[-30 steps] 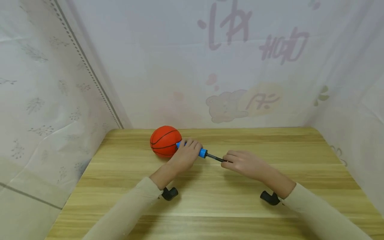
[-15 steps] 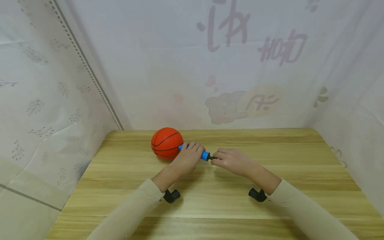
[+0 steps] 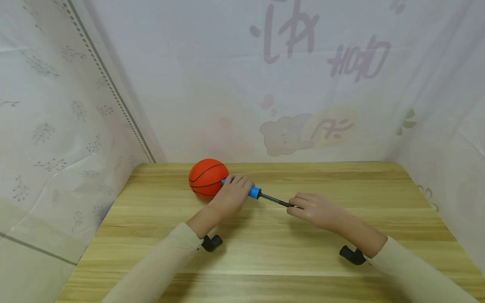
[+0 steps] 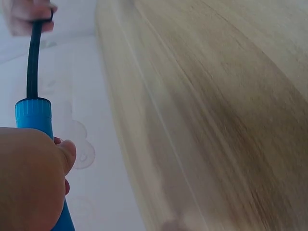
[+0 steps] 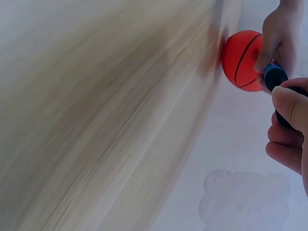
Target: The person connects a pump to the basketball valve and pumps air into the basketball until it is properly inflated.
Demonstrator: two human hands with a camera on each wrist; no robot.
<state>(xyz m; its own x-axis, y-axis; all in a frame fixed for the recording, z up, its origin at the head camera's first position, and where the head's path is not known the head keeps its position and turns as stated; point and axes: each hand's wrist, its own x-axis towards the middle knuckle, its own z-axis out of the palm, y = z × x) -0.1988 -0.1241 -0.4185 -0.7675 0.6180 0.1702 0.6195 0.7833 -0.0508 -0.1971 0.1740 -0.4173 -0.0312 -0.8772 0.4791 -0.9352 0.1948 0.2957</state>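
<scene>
An orange-red ball [image 3: 206, 179] with black basketball lines rests near the back edge of the table, left of centre. Against its right side points a blue hand pump [image 3: 254, 192], whose tip at the ball is partly hidden. My left hand [image 3: 232, 195] grips the pump's blue barrel, fingers wrapped round it, as the left wrist view shows with the barrel [image 4: 33, 113]. My right hand [image 3: 312, 208] holds the handle end of the black pump rod [image 3: 274, 199], which is drawn well out. In the right wrist view, thumb and fingers curl round the black handle [image 5: 284, 119].
The wooden table [image 3: 265, 256] has its back edge against a pale printed cloth [image 3: 212, 84]. Another patterned cloth [image 3: 49, 139] hangs at the left. Black wrist mounts [image 3: 212, 243] stick out under both sleeves.
The right hand first pushed the rod into the barrel, moving left, then drew it back out to the right. The ball and left hand shifted only slightly.
</scene>
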